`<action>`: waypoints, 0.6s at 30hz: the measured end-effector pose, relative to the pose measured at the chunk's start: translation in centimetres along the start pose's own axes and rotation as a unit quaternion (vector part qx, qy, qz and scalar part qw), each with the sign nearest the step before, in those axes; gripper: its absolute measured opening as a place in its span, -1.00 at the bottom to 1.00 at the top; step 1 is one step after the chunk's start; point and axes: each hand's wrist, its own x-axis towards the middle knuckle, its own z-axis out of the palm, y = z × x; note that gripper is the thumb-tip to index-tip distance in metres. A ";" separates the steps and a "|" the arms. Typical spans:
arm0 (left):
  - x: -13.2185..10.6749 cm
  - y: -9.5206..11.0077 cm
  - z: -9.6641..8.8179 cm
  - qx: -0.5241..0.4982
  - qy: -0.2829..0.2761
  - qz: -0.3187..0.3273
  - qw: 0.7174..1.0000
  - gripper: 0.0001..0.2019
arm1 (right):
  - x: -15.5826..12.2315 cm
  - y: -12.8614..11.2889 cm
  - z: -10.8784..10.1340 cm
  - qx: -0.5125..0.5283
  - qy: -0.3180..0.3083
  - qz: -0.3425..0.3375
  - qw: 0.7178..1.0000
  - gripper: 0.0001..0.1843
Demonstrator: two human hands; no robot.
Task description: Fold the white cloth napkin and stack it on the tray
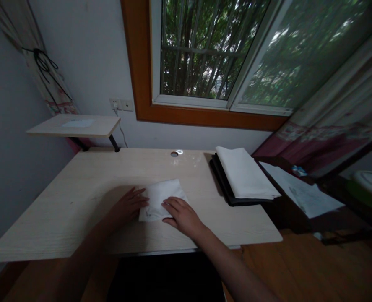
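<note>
A small white folded cloth [160, 195] lies flat on the pale wooden desk [63, 209], close to its front edge. My left hand [131, 204] rests at the cloth's left side, its fingers stretched out and the tips touching the edge. On the right part of the cloth lies my right hand [182, 216], fingers extended and pressing down, the thumb apart below them. Neither hand grasps the cloth. The right palm hides part of the cloth's right side.
At the desk's right stands a stack of white folded fabric [245, 174] over black folded fabric [222, 180]. A raised shelf [79, 125] on black legs is at the back left. Farther right, a printed sheet [302, 191] lies on a dark surface. Behind is a window [214, 50].
</note>
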 end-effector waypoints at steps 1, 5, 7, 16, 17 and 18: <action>0.1 0.0 0.1 -0.014 0.008 -0.006 1.000 -0.62 | 0.2 -0.2 0.1 -0.004 0.001 0.005 1.000 -0.14; 1.1 0.6 -0.5 -0.093 0.055 -0.049 0.993 -0.65 | 1.1 -0.8 0.2 -0.010 0.021 0.035 0.999 0.07; 1.8 1.2 -1.1 -0.143 0.078 -0.083 0.983 -0.73 | 1.3 -0.8 0.6 -0.001 0.048 0.045 0.998 0.07; 4.5 3.2 -6.2 -0.337 0.188 -0.322 0.864 -0.67 | 2.8 -1.1 -1.3 0.322 0.128 0.089 0.934 -0.79; 4.9 3.3 -7.0 -0.355 0.222 -0.333 0.845 -0.67 | 3.2 -1.2 -1.8 0.362 0.140 0.116 0.914 -0.78; 5.2 3.3 -7.6 -0.361 0.260 -0.338 0.830 -0.67 | 3.5 -1.2 -2.1 0.402 0.153 0.150 0.890 -0.74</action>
